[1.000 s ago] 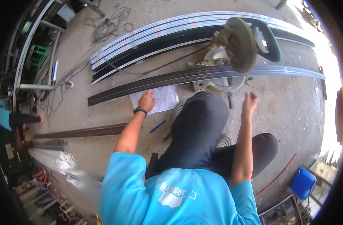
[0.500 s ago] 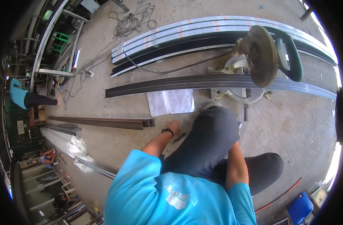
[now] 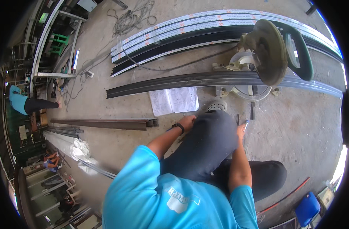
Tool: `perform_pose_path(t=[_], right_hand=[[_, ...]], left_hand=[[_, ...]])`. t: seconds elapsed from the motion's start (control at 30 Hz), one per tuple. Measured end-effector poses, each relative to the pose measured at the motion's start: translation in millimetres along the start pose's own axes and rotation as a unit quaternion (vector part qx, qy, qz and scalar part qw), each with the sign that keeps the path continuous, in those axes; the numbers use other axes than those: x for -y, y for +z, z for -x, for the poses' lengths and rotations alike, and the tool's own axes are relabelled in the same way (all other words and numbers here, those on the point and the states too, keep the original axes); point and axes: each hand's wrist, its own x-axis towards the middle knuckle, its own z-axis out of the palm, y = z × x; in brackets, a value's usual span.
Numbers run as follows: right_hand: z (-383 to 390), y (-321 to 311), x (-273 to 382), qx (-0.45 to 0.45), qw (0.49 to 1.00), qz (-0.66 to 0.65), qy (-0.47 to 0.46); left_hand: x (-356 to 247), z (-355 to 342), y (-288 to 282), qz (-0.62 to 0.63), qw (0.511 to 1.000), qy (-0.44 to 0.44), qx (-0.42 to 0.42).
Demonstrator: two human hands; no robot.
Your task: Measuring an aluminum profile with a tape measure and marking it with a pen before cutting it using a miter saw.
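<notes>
My right hand [image 3: 241,130] is closed round a slim white-and-blue pen [image 3: 246,123], beside the outer side of my raised knee. My left hand [image 3: 187,123], with a dark band on the wrist, is at the other side of that knee, just below an open notebook [image 3: 173,101]. Its fingertips are partly hidden, so its grip cannot be made out. The notebook lies on the floor with writing on its pages. Beyond it a long dark metal profile [image 3: 155,87] rests across the base of a miter saw [image 3: 267,51] with a green handle.
Wrapped long profiles [image 3: 174,32] lie behind the saw, with a coiled cable [image 3: 134,19] near them. Brown profiles [image 3: 105,123] lie to the left. A blue chair [image 3: 308,208] stands at lower right. Another person [image 3: 20,101] is at far left.
My left hand has moved right and up, towards the knee and notebook. My right hand has come forward from behind the knee, so it and the pen show more.
</notes>
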Motion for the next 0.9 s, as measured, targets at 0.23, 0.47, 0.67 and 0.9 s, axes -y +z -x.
perform_pose_path(t=[0.23,0.47,0.67,0.9], right_hand=[[0.8,-75.9,-5.4,0.058,0.956,-0.145,-0.249],[66.7,-219.2,20.7,0.026,0.969,0.089,-0.227],[108.7,-271.8,9.0,0.021,0.97,0.134,-0.201],[149.3,-291.1,9.9,0.077,0.977,0.12,-0.155]], left_hand=[[-68.6,15.4,-56.2,0.09,0.992,0.073,-0.045],[-152.1,144.1,-181.6,0.229,0.937,0.179,-0.193],[-219.4,271.6,-157.4,-0.019,0.929,0.349,-0.12],[-217.2,298.7,-150.6,-0.063,0.882,0.452,-0.113]])
